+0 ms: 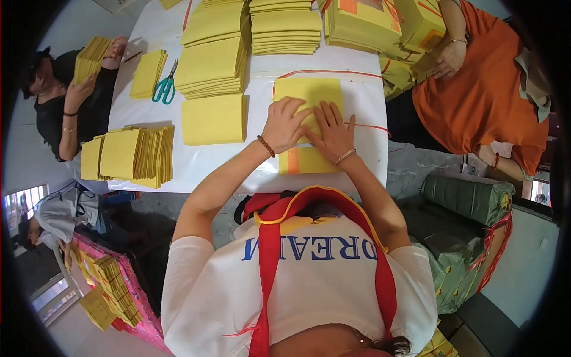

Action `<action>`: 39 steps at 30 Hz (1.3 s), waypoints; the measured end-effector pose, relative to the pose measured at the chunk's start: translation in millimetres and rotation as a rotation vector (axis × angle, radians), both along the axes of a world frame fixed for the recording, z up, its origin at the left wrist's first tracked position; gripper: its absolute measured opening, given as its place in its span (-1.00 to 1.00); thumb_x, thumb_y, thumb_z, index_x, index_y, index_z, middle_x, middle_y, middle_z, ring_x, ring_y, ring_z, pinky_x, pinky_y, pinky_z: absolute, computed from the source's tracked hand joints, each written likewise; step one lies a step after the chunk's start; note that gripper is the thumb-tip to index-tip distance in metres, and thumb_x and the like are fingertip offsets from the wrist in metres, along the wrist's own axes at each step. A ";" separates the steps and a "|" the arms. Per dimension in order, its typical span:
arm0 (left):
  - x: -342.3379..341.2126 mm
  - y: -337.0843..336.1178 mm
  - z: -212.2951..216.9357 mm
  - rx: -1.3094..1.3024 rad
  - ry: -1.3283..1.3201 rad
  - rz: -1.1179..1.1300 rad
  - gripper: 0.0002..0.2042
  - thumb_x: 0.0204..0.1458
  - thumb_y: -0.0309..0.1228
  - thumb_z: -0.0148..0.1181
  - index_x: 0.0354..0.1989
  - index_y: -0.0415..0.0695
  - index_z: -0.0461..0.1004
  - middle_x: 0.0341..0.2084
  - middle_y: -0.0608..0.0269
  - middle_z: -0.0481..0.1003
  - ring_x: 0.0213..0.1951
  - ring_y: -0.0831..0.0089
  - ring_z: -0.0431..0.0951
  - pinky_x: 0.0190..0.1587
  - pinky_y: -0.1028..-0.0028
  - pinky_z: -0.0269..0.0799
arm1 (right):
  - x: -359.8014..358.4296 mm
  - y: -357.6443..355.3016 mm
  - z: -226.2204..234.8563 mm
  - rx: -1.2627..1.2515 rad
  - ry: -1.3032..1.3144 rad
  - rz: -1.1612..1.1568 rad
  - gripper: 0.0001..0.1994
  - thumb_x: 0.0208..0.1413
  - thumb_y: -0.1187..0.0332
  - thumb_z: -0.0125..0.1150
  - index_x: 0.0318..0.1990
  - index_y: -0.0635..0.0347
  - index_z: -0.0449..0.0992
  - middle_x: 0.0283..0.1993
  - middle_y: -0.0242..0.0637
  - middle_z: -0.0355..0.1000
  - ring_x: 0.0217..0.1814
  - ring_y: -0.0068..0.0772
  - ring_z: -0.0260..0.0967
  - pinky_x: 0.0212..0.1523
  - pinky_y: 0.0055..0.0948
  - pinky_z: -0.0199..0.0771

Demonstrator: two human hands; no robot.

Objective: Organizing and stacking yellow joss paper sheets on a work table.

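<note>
A yellow paper bundle (315,88) lies flat in front of me, and both my hands rest on it. My left hand (285,124) presses on its left part with bent, parted fingers and the thumb pointing right. Spread out on the right part is my right hand (334,134), its thumb raised away. Nearer to me, a yellow piece with an orange patch (309,162) shows below my hands; I cannot tell if it belongs to the same bundle. A red string (367,126) runs out to the right, and another red string (324,73) crosses behind the bundle.
Stacks of yellow packets (211,68) fill the far middle of the white-covered table (163,110). Teal-handled scissors (165,88) lie at left, and a packet row (137,153) stands near the front left. A person in black (53,107) holds packets; another in orange (476,95) stands right.
</note>
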State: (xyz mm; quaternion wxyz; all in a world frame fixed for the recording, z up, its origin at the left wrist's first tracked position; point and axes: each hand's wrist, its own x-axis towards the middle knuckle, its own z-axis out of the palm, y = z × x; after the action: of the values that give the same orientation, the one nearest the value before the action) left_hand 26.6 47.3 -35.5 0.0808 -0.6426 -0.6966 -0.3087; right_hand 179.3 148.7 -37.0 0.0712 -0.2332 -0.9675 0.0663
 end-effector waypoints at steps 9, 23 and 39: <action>16.1 5.9 23.6 -0.452 0.141 -0.212 -0.67 -0.21 -0.33 0.15 -0.24 -0.20 0.35 -0.40 0.18 0.36 -0.27 0.26 0.37 -0.22 0.37 0.30 | 34.3 69.8 30.6 -1.348 0.566 -0.128 -0.42 0.13 0.01 -0.09 0.26 0.03 0.05 0.26 -0.36 0.12 0.34 -0.47 -0.08 0.22 -0.31 -0.10; -46.7 -79.6 95.2 0.103 0.216 -0.018 -0.66 -0.24 -0.48 0.06 -0.18 -0.06 0.43 -0.42 0.30 0.41 -0.29 0.33 0.42 -0.26 0.37 0.30 | 55.3 11.5 17.4 -1.146 0.940 -0.121 -0.55 0.08 0.56 -0.04 0.17 0.34 0.15 0.19 -0.16 0.18 0.19 -0.35 0.16 0.13 -0.46 0.18; -106.7 -156.4 12.7 -0.184 0.377 0.283 -0.54 -0.26 -0.47 0.10 -0.05 0.02 0.35 -0.20 0.27 0.36 -0.07 0.33 0.31 -0.08 0.30 0.17 | 59.8 -15.6 -10.8 -1.128 0.806 -0.316 -0.75 0.12 0.52 -0.03 -0.03 0.33 0.36 -0.06 -0.22 0.39 -0.01 -0.50 0.30 0.03 -0.56 0.25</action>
State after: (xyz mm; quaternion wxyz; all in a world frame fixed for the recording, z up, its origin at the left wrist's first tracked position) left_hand -80.0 -109.1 -22.8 0.1929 -0.5897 -0.7773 -0.1044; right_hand 239.1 133.1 -47.9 0.3009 -0.3293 -0.6386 0.6271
